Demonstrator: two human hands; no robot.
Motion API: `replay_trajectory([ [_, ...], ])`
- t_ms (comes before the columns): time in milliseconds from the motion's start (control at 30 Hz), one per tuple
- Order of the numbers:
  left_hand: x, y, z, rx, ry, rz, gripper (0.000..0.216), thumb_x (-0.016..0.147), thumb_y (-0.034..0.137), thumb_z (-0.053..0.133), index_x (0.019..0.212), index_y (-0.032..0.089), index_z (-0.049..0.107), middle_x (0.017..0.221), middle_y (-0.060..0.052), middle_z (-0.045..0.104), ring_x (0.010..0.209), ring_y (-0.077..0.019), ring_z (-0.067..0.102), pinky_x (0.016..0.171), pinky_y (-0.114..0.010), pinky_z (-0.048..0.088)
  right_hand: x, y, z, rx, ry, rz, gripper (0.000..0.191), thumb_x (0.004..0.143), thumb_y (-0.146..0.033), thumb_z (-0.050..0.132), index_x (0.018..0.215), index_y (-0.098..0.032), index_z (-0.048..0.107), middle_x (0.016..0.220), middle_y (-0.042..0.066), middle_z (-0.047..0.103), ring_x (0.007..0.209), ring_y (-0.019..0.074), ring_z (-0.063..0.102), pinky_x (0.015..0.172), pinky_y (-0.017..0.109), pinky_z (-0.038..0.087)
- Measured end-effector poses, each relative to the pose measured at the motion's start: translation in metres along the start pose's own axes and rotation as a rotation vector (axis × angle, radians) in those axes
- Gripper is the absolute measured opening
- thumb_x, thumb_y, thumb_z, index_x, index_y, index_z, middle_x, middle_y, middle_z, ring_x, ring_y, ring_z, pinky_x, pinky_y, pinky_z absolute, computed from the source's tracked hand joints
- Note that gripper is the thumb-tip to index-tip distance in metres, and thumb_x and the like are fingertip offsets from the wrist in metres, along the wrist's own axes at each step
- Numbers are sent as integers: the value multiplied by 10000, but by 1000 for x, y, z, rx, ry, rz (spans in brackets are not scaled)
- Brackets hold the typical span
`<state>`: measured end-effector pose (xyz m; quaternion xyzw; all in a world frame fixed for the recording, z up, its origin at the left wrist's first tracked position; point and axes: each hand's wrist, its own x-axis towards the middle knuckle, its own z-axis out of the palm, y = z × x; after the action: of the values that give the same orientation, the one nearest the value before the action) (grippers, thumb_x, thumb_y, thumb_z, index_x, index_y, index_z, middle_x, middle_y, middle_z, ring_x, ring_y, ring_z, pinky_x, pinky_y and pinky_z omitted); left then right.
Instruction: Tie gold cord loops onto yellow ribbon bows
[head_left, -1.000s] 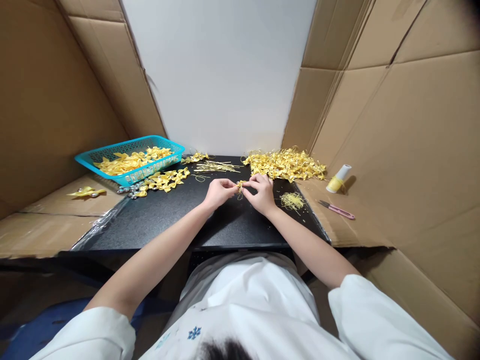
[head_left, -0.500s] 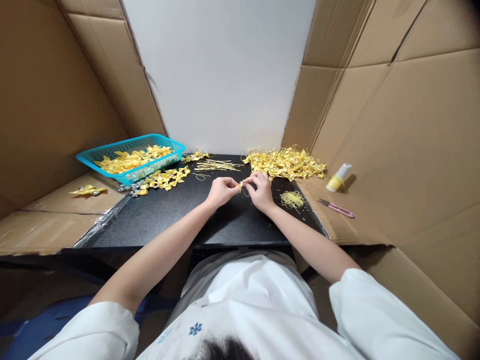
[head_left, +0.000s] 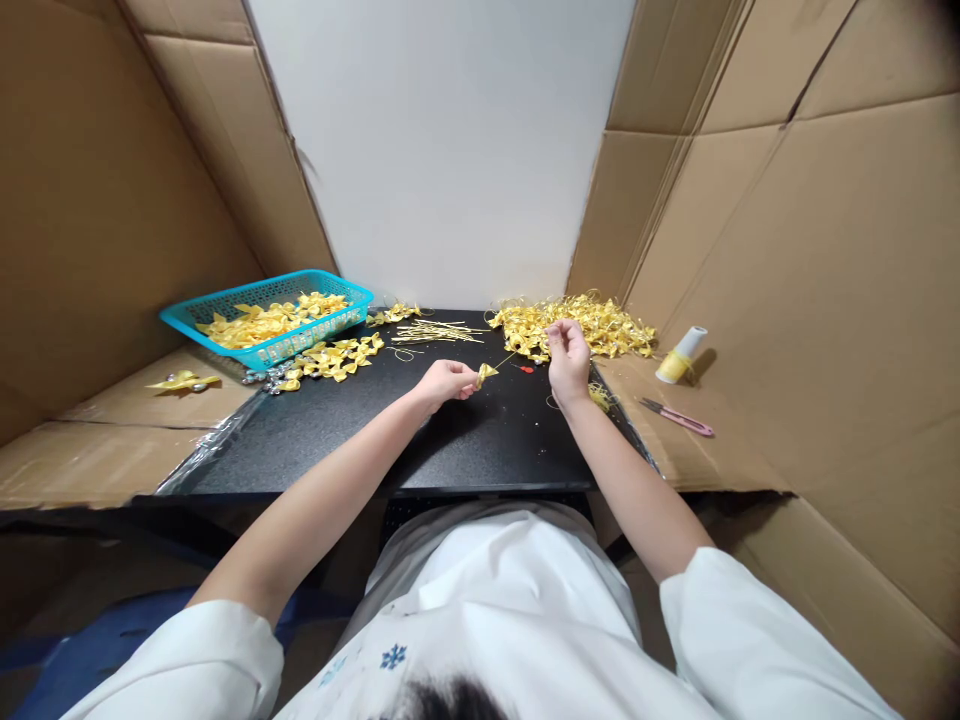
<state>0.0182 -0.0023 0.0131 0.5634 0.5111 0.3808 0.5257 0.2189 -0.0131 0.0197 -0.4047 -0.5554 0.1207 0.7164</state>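
Over the middle of the black table, my left hand [head_left: 448, 384] pinches a small yellow ribbon bow [head_left: 486, 374] between thumb and fingertips. From the bow a thin yellow thread [head_left: 506, 361] runs up and to the right. My right hand [head_left: 568, 360] is raised with thumb and fingers pressed together on the thread's other part, in front of the pile of yellow bows [head_left: 600, 325]. A small red spot [head_left: 526, 369] lies on the table between the hands. Yellow thread scraps [head_left: 600, 397] show partly behind my right wrist.
A turquoise basket [head_left: 176, 318] of bows stands at the left, with loose bows [head_left: 341, 357] and silvery beads beside it. Yellow strips [head_left: 439, 331] lie at the back. On the right are a thread spool [head_left: 679, 358] and pink thread snips [head_left: 679, 417]. Cardboard walls [head_left: 847, 280] enclose both sides.
My right hand has moved right and up, away from my left, drawing the thread out from the bow. My left hand has stayed nearly in place. The red spot now shows.
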Motion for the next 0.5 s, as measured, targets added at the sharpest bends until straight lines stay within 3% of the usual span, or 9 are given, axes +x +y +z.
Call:
replay_trajectory([
  [100, 0, 0, 0, 8, 0, -14, 131, 588, 115, 731, 511, 117, 625, 499, -13, 590, 446, -52, 494, 474, -168, 411, -2, -6, 1, 59, -29, 24, 360, 865, -575, 517, 812, -219, 498, 894, 43, 553, 813, 151, 527, 768, 290, 451],
  [233, 1, -3, 0, -25, 7, -37, 153, 588, 136, 752, 520, 119, 616, 495, -1, 575, 441, -47, 487, 463, -160, 406, -9, -12, 9, 285, -240, 199, 319, 874, -553, 518, 858, -239, 465, 821, 12, 597, 777, 146, 560, 747, 294, 463],
  [367, 2, -5, 0, -44, 17, -53, 169, 599, 145, 758, 528, 121, 607, 495, 5, 569, 438, -42, 476, 472, -162, 421, -12, -15, 14, 474, -392, 479, 142, 899, -351, 530, 871, -239, 448, 556, -83, 441, 524, 106, 427, 577, 234, 407],
  [500, 3, -5, 0, 16, 34, -32, 211, 584, 160, 781, 506, 130, 587, 492, 1, 571, 452, -55, 496, 460, -162, 421, -11, -20, 13, 563, -392, 602, 121, 876, -223, 525, 980, -236, 463, 533, -104, 357, 471, 96, 303, 508, 212, 329],
])
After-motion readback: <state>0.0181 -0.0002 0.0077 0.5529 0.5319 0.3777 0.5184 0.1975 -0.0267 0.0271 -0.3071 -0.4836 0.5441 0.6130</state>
